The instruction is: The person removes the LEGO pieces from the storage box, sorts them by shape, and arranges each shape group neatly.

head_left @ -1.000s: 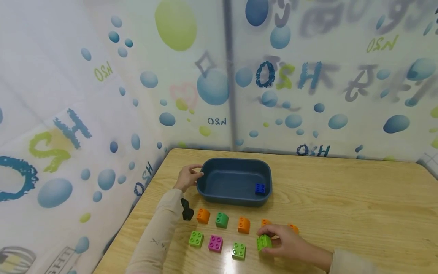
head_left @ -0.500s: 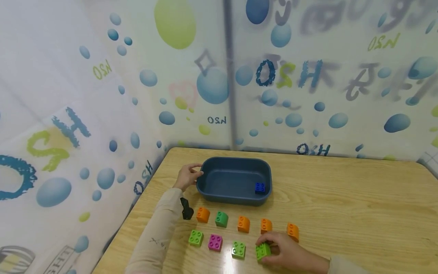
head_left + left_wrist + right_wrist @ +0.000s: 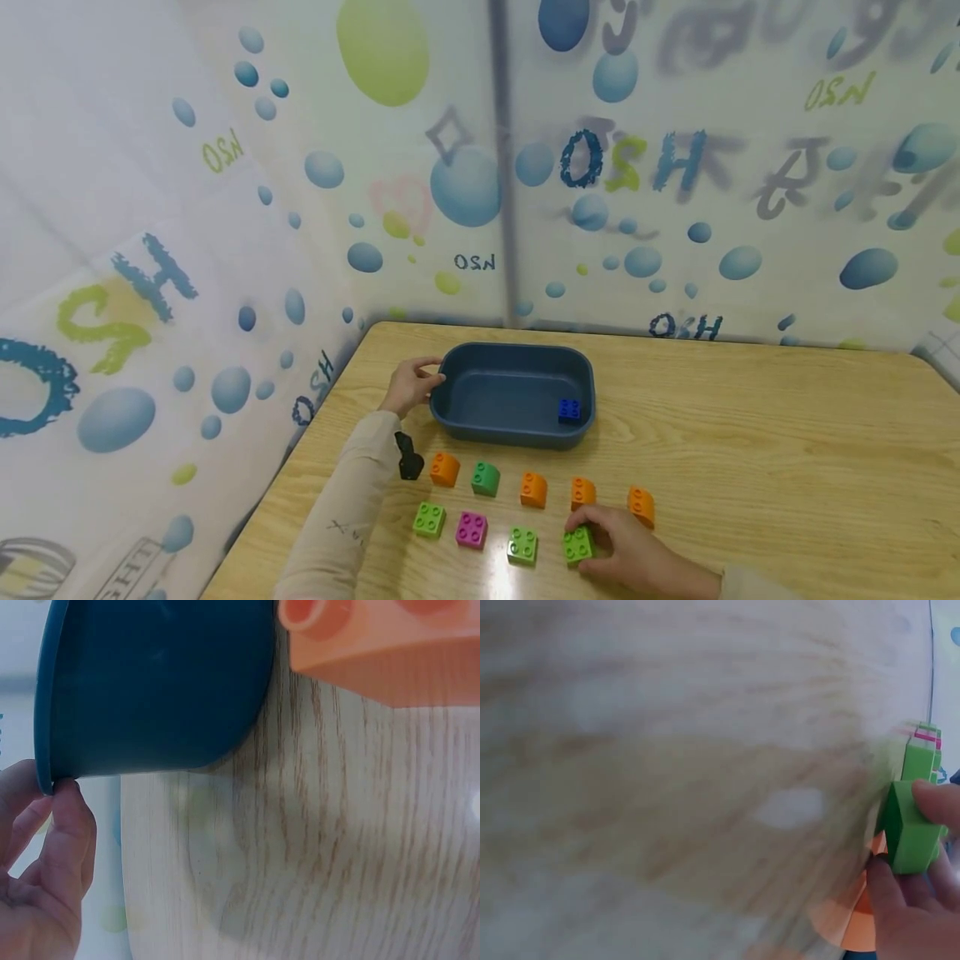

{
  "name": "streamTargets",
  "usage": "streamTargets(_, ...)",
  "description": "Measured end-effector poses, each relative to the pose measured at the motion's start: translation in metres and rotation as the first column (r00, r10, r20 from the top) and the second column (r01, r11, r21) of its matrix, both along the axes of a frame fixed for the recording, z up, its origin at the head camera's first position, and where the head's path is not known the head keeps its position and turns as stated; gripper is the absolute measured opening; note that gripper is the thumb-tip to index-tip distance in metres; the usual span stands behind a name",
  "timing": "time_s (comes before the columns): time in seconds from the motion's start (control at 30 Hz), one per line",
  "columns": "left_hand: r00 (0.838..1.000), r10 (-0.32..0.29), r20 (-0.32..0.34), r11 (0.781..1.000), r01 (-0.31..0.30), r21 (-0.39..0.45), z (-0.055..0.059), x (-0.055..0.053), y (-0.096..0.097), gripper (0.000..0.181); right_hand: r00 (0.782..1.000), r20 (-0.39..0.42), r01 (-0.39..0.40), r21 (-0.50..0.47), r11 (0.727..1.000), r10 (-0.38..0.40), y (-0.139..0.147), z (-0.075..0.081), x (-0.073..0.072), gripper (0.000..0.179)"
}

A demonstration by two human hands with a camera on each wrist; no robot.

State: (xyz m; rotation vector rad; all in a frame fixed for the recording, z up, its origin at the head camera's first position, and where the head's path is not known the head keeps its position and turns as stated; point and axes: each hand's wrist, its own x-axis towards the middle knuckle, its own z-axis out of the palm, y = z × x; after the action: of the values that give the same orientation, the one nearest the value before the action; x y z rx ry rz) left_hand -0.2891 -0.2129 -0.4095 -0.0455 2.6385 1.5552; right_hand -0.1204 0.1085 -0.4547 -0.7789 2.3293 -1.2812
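Observation:
My left hand (image 3: 412,387) pinches the rim at the left end of a dark blue tray (image 3: 513,435); the left wrist view shows thumb and fingers on that rim (image 3: 46,712). One blue toy brick (image 3: 569,410) sits inside, near the tray's front right corner. Between thumb and fingers, my right hand (image 3: 626,550) holds a light green toy brick (image 3: 577,544), studs up, low over the table at the right end of the front row. To its left are another light green brick (image 3: 522,546), a magenta brick (image 3: 472,530) and a further light green brick (image 3: 429,519).
Behind the front row stands a line of curved-top bricks: several orange ones, such as the leftmost orange brick (image 3: 444,470), and one dark green brick (image 3: 485,479). A small black object (image 3: 408,457) lies beside my left sleeve. Patterned curtains (image 3: 637,208) rise behind the wooden table (image 3: 750,433).
My right hand has drawn slightly toward me, uncovering the orange bricks behind it. The light green brick in it has turned from tilted to more level. My left hand stays on the tray rim.

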Motion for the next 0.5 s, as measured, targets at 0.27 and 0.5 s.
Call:
streamTargets(0.27, 1.0, -0.004, -0.008, 1.0, 0.004, -0.001, 0.0002, 0.001, -0.0004, 0.037, 0.999, -0.036, 0.025, 0.036, 0.999, -0.024, -0.0046, -0.002, 0.0035, 0.034)
streamTargets(0.5, 1.0, -0.008, -0.004, 1.0, 0.008, 0.01, 0.0012, 0.0009, 0.0003, 0.037, 0.997, -0.081, 0.016, 0.097, 0.995, -0.008, -0.0053, -0.0003, 0.0049, 0.037)
